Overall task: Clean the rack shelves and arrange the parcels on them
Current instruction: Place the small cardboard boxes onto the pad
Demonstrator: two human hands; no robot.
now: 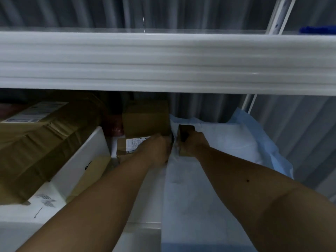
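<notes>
Gripped by the right hand point(192, 144), a small brown parcel point(185, 132) is held on the pale blue bag point(236, 140) deep in the shelf, while the left hand point(160, 150), its fingers hidden, should be kept steadying the labelled box point(131, 146).

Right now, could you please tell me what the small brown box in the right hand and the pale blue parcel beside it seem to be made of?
The small brown box looks like matte corrugated cardboard: dull brown faces, square edges. The pale blue parcel appears to be a soft plastic mailer bag, slightly glossy, judging by its creases and slumped shape. The right hand grips the box; blur leaves finer detail open.
</notes>
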